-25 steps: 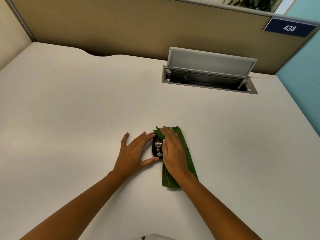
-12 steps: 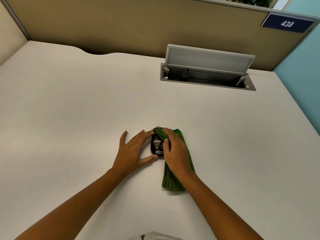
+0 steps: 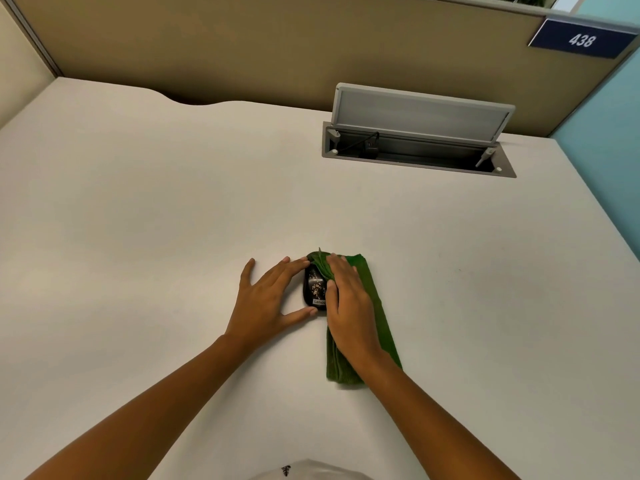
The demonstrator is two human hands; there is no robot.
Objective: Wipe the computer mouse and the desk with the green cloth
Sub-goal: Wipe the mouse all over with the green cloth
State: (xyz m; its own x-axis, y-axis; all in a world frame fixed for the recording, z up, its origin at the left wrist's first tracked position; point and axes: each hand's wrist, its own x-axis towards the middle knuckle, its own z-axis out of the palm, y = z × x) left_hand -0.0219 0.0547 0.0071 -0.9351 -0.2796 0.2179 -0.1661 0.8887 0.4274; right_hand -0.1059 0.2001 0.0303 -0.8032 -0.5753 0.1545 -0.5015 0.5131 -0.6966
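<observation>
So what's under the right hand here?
The right hand lies flat on the folded green cloth, which rests on the desk. The cloth's far corner drapes over the black mouse; the mouse's right side is hidden beneath hand and cloth.

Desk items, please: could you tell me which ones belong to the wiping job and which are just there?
In the job:
- green cloth, under the right hand
- computer mouse, steadied by the left hand
- desk

Just there:
- open cable hatch with its plug
- number sign 438
- partition wall
</observation>
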